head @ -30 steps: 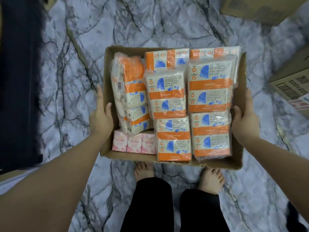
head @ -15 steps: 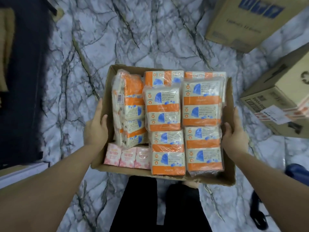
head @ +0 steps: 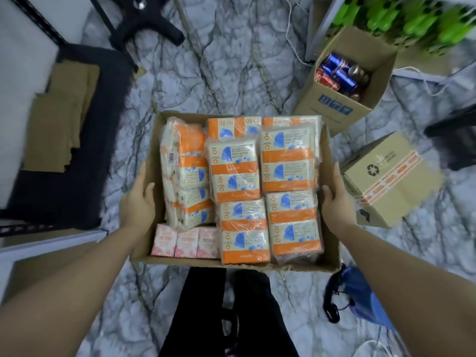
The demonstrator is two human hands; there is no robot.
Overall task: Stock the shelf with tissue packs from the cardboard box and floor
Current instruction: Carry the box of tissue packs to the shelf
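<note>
We have carried the cardboard box (head: 233, 264) on across the marble floor (head: 231, 73): a box of drink cans (head: 342, 81) and a dark shelf frame (head: 38, 140) have come into view. Our left hand (head: 137, 206) and right hand (head: 336, 199) still clasp its side walls, thumbs over the rims. The tissue packs (head: 234, 173) remain inside (none shelved yet).

Orange-and-cream tissue packs (head: 287, 161) with blue marks fill the brown cardboard box (head: 328, 243); pink packs (head: 186, 242) lower left; floor (head: 231, 73) grey-veined white marble.
</note>
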